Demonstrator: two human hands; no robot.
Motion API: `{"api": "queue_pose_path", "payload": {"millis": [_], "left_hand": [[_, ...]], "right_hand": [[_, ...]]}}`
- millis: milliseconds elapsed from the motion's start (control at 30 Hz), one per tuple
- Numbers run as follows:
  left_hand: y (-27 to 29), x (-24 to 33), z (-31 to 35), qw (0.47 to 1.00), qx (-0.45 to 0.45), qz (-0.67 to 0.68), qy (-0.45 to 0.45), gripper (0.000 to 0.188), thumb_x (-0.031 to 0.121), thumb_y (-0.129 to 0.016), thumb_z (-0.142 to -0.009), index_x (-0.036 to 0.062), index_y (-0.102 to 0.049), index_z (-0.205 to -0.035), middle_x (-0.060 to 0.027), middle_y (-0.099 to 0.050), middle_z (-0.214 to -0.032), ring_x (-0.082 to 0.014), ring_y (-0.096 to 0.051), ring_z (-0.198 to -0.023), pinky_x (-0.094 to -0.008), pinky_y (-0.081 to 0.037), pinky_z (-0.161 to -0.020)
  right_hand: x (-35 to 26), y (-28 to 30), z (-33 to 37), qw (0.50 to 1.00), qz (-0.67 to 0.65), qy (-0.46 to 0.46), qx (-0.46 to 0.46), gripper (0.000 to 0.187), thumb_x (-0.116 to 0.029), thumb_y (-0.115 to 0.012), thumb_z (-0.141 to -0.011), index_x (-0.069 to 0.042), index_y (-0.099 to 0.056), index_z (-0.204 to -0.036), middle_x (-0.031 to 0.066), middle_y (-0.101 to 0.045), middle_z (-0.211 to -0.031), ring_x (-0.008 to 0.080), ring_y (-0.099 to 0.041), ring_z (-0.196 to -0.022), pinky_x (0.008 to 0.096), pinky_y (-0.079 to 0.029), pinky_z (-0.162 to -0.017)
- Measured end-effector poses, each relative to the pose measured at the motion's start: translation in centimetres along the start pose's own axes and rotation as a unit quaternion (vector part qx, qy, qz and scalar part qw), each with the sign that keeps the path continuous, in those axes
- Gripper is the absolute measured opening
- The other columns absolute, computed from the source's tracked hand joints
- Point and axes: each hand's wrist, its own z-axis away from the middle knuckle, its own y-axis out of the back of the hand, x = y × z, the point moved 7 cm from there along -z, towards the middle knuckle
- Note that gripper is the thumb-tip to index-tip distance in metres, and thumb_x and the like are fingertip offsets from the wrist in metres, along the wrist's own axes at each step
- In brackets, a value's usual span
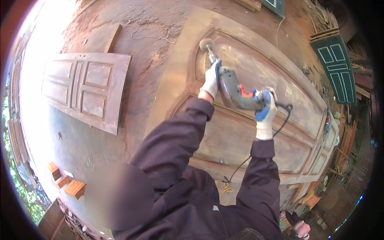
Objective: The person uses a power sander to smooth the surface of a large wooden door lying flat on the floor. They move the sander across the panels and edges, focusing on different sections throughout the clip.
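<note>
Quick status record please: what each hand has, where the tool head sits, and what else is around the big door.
left hand: gloved, grips the front of the power drill
right hand: gloved, grips the drill's rear handle
tool head: round sanding pad against the arched panel of the large wooden door
cord: black cable trails from the drill across the door
nearby: smaller panelled door at left; green door at upper right; wooden blocks at lower left

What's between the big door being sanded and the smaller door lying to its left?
In the head view, only bare reddish ground separates the big door from the smaller door.
</note>
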Motion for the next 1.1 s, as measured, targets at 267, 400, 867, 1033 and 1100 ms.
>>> {"api": "queue_pose_path", "payload": {"millis": [267,400,867,1033,1100], "left_hand": [[1.5,-5.1,4.3,0.99,0.014,0.139,0.01,0.039,0.04,-0.063,-0.086,0.0021,-0.061,-0.097,-0.0112,-0.066,-0.08,-0.0237,-0.064,-0.069,-0.0378,-0.054,-0.066],[-2.1,-1.6,1.8,0.998,-0.014,0.052,-0.042,0.044,0.042,-0.068,-0.08,0.0023,-0.061,-0.098,-0.0081,-0.063,-0.079,-0.0203,-0.062,-0.068,-0.0352,-0.052,-0.065],[0.4,-7.3,7.4,0.978,0.026,0.207,0.004,0.042,0.044,-0.059,-0.087,0.0024,-0.063,-0.093,-0.0118,-0.066,-0.082,-0.0242,-0.063,-0.071,-0.0382,-0.054,-0.068],[-0.4,-3.6,3.9,0.987,-0.046,0.156,0.005,0.049,0.051,-0.056,-0.085,0.0035,-0.062,-0.099,-0.0127,-0.065,-0.088,-0.0284,-0.062,-0.079,-0.0428,-0.051,-0.077],[0.3,-4.8,4.5,0.982,-0.036,0.186,-0.008,0.052,0.053,-0.056,-0.084,0.0046,-0.062,-0.1,-0.0131,-0.065,-0.09,-0.0284,-0.062,-0.082,-0.0436,-0.051,-0.077]], "right_hand": [[-2.7,1.0,2.5,0.995,0.079,-0.04,-0.034,0.01,-0.012,-0.053,-0.087,-0.003,-0.051,-0.084,0.001,-0.042,-0.063,0.0139,-0.045,-0.056,0.0399,-0.047,-0.082],[-1.1,2.9,-0.9,0.998,0.032,-0.031,-0.049,0.012,-0.014,-0.051,-0.091,-0.004,-0.05,-0.085,0.0004,-0.041,-0.064,0.0137,-0.042,-0.06,0.0407,-0.043,-0.088],[-4.1,3.0,2.2,0.987,0.108,-0.066,-0.097,0.01,-0.011,-0.054,-0.088,-0.002,-0.051,-0.084,0.0005,-0.041,-0.063,0.0135,-0.043,-0.057,0.0349,-0.046,-0.075],[-2.4,-0.1,0.8,0.988,0.105,-0.052,-0.097,0.01,-0.01,-0.054,-0.088,-0.002,-0.051,-0.083,0.0016,-0.045,-0.064,0.0132,-0.046,-0.058,0.0374,-0.048,-0.08],[-3.1,-0.4,1.7,0.988,0.105,-0.042,-0.105,0.01,-0.009,-0.054,-0.088,-0.002,-0.051,-0.083,0.0021,-0.046,-0.065,0.0132,-0.047,-0.058,0.0383,-0.049,-0.08]]}}
